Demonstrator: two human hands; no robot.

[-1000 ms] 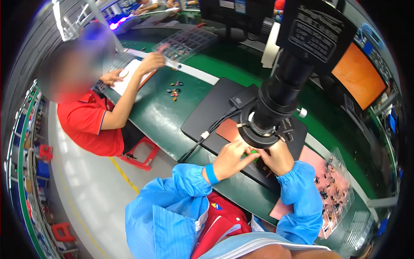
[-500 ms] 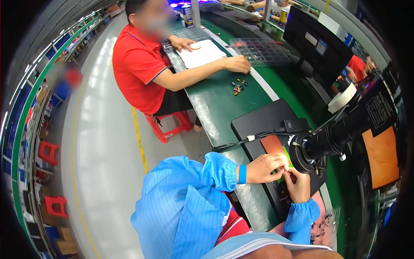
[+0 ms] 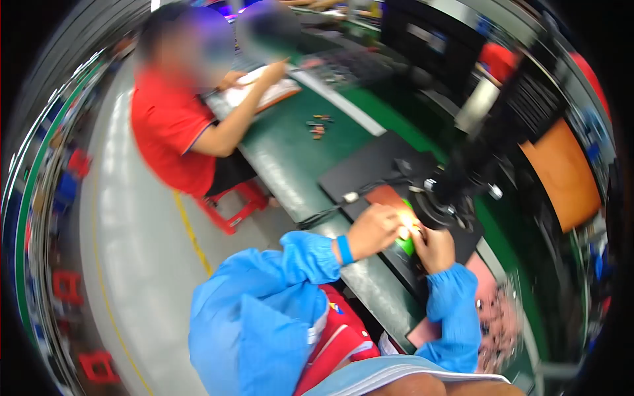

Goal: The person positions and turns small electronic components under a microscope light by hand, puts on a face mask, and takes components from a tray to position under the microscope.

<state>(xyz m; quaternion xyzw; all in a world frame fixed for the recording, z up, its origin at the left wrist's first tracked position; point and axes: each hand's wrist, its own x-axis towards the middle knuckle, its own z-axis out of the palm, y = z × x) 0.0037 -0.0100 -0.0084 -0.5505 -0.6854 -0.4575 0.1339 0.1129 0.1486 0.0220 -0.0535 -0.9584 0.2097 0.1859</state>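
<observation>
Under the lit black magnifier camera (image 3: pixel 432 208), my left hand (image 3: pixel 375 231) and my right hand (image 3: pixel 436 249) meet, fingertips almost touching. Both hands are closed in a pinch. Bright light and blur hide the small piece between the fingertips, so I cannot make out its kind. A blue band circles my left wrist, and both arms wear blue sleeves. Below my fingers lies a green patch (image 3: pixel 405 245) on the black base (image 3: pixel 360 173), with a reddish-brown strip (image 3: pixel 384 195) beside it.
Cables cross the black base. To the right are a pink sheet and a clear tray (image 3: pixel 505 323) with small dark parts, and an orange panel (image 3: pixel 561 175). Small parts (image 3: pixel 318 125) lie on the green bench (image 3: pixel 284 158). A red-shirted co-worker (image 3: pixel 168 125) sits on a red stool (image 3: pixel 231 208).
The view has swung, shifting the bench and my hands left and slightly up in the picture. My hands stay together under the magnifier. The co-worker's hand has lifted off the bench towards the white sheet.
</observation>
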